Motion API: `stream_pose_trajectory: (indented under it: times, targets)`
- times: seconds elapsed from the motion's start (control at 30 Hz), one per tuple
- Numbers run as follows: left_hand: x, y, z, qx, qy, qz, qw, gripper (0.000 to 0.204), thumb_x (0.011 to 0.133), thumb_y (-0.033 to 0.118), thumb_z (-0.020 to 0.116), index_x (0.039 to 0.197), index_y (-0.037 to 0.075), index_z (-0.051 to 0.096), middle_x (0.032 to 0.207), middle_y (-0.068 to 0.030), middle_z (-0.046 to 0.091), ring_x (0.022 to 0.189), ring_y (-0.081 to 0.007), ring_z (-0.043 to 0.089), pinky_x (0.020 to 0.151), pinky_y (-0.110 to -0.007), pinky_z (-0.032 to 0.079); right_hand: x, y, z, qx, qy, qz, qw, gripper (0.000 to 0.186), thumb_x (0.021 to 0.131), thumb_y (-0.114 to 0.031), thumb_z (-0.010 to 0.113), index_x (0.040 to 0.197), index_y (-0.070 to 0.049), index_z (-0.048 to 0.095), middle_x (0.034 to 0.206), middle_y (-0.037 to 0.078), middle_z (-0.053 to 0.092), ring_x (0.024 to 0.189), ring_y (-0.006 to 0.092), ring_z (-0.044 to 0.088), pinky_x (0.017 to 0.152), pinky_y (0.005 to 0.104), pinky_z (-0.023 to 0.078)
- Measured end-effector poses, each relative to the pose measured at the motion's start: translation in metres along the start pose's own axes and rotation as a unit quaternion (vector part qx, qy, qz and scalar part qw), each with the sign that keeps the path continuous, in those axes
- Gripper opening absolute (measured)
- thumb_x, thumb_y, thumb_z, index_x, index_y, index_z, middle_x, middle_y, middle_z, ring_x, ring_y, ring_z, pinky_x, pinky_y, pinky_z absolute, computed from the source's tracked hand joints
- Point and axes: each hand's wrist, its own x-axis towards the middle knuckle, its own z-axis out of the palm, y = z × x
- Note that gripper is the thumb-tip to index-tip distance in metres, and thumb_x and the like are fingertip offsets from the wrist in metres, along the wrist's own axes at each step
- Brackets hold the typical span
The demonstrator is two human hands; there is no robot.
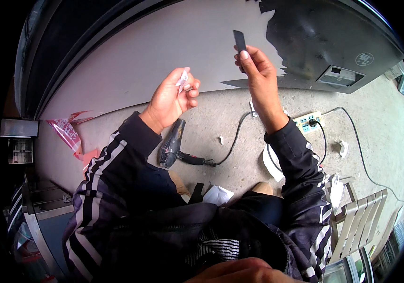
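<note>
My left hand (168,98) is closed, pinching a small crumpled whitish scrap (182,79) between thumb and fingers. Higher up and to the right, my right hand (263,80) grips a short, flat, dark scraper-like blade (240,41), its free end pointing up. Both hands hover in front of a large appliance panel (173,47). Most of that panel is bare grey; dark film (315,42) covers its right part, ending in a jagged torn edge. The blade shows against the grey area, and I cannot tell whether it touches the panel.
On the concrete floor lie a black hair dryer (171,146) with its cord and a power strip (308,121) with a plug in it. Torn white scraps (343,148) are scattered about. Red film (65,134) hangs at the panel's left end. A slatted chair (359,221) stands at right.
</note>
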Motion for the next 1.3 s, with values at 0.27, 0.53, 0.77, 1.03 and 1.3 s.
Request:
stream_pose_trajectory:
  times: [0.27, 0.53, 0.77, 1.03, 1.3]
  targets:
    - [-0.001, -0.002, -0.009, 0.088, 0.038, 0.031, 0.995, 0.022, 0.101, 0.027, 0.062, 0.109, 0.005, 0.063, 0.093, 0.0015, 0.059, 0.077, -0.0042, 0.054, 0.075, -0.022, 0.051, -0.008, 0.010, 0.007, 0.011, -0.039, 0.030, 0.999, 0.023, 0.100, -0.018, 0.063, 0.117, -0.002, 0.066, 0.098, 0.000, 0.068, 0.092, 0.0093, 0.060, 0.085, 0.0258, 0.048]
    - [-0.004, -0.006, 0.008, 0.179, 0.093, 0.078, 0.976, 0.042, 0.100, 0.025, 0.064, 0.134, 0.002, 0.054, 0.116, -0.0092, 0.063, 0.102, -0.0110, 0.062, 0.098, -0.028, 0.050, -0.012, 0.023, 0.007, 0.019, -0.056, 0.043, 0.997, 0.025, 0.101, -0.019, 0.062, 0.117, -0.001, 0.065, 0.098, 0.001, 0.068, 0.091, 0.0084, 0.060, 0.085, 0.0245, 0.048]
    - [0.010, -0.016, -0.030, 0.545, 0.030, 0.163, 0.822, 0.023, 0.097, 0.026, 0.066, 0.110, 0.006, 0.067, 0.130, -0.0129, 0.063, 0.121, -0.0234, 0.057, 0.107, -0.042, 0.041, -0.013, 0.012, 0.011, 0.019, -0.045, 0.039, 0.998, 0.022, 0.101, -0.017, 0.061, 0.113, 0.001, 0.067, 0.093, -0.001, 0.067, 0.088, 0.0074, 0.059, 0.079, 0.0246, 0.048]
    - [-0.003, -0.012, -0.012, 0.782, 0.077, 0.234, 0.573, 0.009, 0.083, 0.018, 0.076, 0.088, 0.010, 0.075, 0.127, -0.0042, 0.065, 0.130, -0.0304, 0.048, 0.110, -0.048, 0.032, -0.013, 0.012, 0.009, 0.003, -0.029, 0.032, 0.999, 0.025, 0.100, -0.021, 0.062, 0.113, 0.000, 0.067, 0.092, -0.001, 0.067, 0.086, 0.0060, 0.056, 0.074, 0.0235, 0.045]
    - [0.004, -0.010, -0.023, 0.766, 0.043, 0.218, 0.603, 0.017, 0.081, 0.011, 0.074, 0.098, 0.006, 0.073, 0.124, -0.0067, 0.064, 0.116, -0.0293, 0.056, 0.104, -0.040, 0.038, -0.012, 0.016, 0.006, -0.013, -0.029, 0.018, 0.999, 0.025, 0.100, -0.022, 0.061, 0.113, -0.001, 0.067, 0.090, -0.001, 0.066, 0.083, 0.0052, 0.055, 0.070, 0.0226, 0.043]
